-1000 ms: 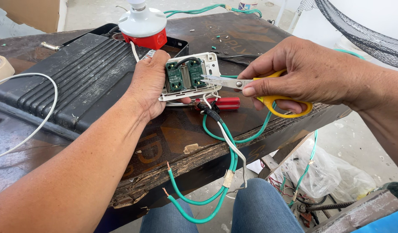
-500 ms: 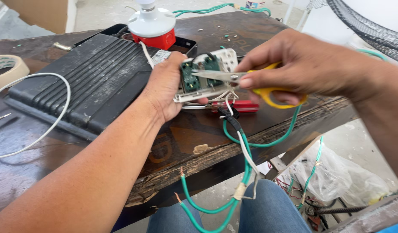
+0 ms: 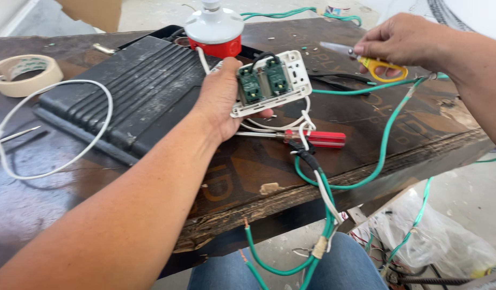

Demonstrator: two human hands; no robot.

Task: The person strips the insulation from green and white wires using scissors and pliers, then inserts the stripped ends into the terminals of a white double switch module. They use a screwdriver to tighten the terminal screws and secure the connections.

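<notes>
Left hand (image 3: 221,102) grip pinches one switch plate (image 3: 272,83) carrying two green modules; right hand (image 3: 406,43) grip clasps one pair of scissors (image 3: 366,60) near the worktop (image 3: 248,177) far edge.

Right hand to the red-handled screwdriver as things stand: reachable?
Probably yes. The screwdriver lies in the open on the table, but the right hand holds yellow-handled scissors, so its grip is taken.

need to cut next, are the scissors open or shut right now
Shut: the scissors in the right hand show one closed silver tip, blades together.
</notes>
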